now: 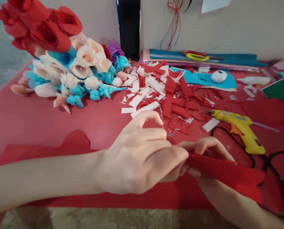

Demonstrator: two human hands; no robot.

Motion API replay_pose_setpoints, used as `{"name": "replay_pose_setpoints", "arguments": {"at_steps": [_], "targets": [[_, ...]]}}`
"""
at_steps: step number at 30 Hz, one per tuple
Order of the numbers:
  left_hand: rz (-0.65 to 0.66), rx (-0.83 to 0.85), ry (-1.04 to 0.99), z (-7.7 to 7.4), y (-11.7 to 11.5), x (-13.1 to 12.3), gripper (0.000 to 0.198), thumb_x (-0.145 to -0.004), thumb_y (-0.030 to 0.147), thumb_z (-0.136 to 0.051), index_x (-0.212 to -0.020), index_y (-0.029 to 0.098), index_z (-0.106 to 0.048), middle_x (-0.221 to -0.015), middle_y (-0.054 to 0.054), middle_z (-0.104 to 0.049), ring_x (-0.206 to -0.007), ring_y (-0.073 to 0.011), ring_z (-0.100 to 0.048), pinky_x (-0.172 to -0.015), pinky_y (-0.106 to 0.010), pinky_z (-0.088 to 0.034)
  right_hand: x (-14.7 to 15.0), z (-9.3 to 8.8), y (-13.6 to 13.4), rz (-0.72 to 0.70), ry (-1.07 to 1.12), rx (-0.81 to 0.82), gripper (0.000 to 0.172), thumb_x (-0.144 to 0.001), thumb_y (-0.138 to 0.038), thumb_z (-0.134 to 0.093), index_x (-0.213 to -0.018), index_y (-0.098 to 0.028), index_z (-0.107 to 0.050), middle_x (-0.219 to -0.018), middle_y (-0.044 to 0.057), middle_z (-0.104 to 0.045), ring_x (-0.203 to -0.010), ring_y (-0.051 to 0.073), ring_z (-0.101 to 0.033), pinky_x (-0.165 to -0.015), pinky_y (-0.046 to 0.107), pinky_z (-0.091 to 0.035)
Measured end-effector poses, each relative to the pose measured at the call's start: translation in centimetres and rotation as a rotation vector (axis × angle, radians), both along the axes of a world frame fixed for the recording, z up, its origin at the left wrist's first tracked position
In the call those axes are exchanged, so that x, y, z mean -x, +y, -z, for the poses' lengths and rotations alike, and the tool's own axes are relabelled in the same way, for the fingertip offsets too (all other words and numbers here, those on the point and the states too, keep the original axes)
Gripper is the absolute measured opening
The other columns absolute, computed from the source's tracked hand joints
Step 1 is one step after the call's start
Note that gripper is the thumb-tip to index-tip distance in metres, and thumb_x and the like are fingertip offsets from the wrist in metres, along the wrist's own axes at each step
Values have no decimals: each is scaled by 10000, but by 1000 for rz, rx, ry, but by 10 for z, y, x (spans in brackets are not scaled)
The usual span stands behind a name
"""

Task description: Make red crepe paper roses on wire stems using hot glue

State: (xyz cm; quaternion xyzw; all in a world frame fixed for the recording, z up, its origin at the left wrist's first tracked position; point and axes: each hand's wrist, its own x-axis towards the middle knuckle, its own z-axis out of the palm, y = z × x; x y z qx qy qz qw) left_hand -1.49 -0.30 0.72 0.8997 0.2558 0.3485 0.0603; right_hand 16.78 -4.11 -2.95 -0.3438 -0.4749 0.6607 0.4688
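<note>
Red paper piece (pixel 227 175) at lower right of frame, held clear of the worktop (pixel 37 117), lying across the right wrist and narrowing toward frame centre. Left hand (pixel 142 156) at lower centre, entering from the left edge; thumb and fingers (pixel 177 156) pinched tight on the narrow end of the red paper piece, index finger raised and crooked above. Right hand (pixel 208 148) just right of the left hand, largely hidden beneath the paper; visible fingers curled over the same narrow end, touching the left fingertips.

Yellow glue gun (pixel 242 130) lying on its side right of centre, near the right hand, untouched; nozzle pointing left toward the paper strips. Black cable (pixel 275 171) looping from it toward the lower right corner.

Pile of red and white paper strips (pixel 161 92) at centre, beyond both hands. Bunch of paper flowers (pixel 80 70) at upper left: cream and blue blooms low, red blooms above. Blue sheet (pixel 201 79) behind the strips, bearing a white rounded object (pixel 219 76), kind not determinable. Scissors (pixel 196 56) with yellow and red handles at upper centre-right, resting on stacked sheets against the wall. Red cut sheet (pixel 72 143) flat on the worktop under the left forearm. Red cord (pixel 172 25) hanging on the wall at top.
</note>
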Motion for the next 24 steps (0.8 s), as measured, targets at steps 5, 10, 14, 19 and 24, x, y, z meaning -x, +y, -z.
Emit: {"name": "replay_pose_setpoints", "arguments": {"at_steps": [5, 10, 14, 19, 24], "targets": [[-4, 216, -69, -2, 2, -2, 41, -783, 125, -539, -761, 151, -561, -504, 78, -504, -456, -46, -400, -825, -300, -393, -6, -13, 1, -36, -40, 126, 191, -787, -137, -571, -880, -270, -470, -1017, -23, -612, -762, 116, -633, -743, 266, -533], [136, 550, -345, -4, 3, -2, 82, -768, 89, -554, -800, 164, -550, -754, 15, -593, -685, -79, -538, -772, -262, -446, -5, -17, 3, -24, 37, 185, 204, -772, -140, -593, -873, -274, -476, -917, -55, -625, -730, 94, -633, -720, 223, -531], [287, 917, -555, -5, 0, -1, 119, -817, 59, -473, -829, 171, -511, -943, -20, -595, -825, -101, -567, -709, -235, -488, 1, -21, 7, -46, 167, 232, 175, -766, -128, -597, -845, -254, -504, -792, -61, -628, -699, 59, -617, -644, 139, -517], [349, 1178, -695, -8, 2, -2, 140, -856, 60, -402, -835, 187, -458, -622, 43, -532, -575, -55, -500, -554, -197, -442, 2, -23, 10, -54, 231, 240, 151, -799, -122, -545, -861, -255, -579, -875, -37, -655, -762, 73, -625, -686, 136, -512], [66, 993, -699, -3, 21, 1, 109, -840, 95, -436, -789, 188, -458, -608, 56, -436, -558, -57, -400, -523, -193, -382, -1, -21, 11, -73, 285, 249, 136, -795, -162, -529, -857, -230, -630, -856, 14, -628, -703, 114, -608, -614, 191, -516]]}}
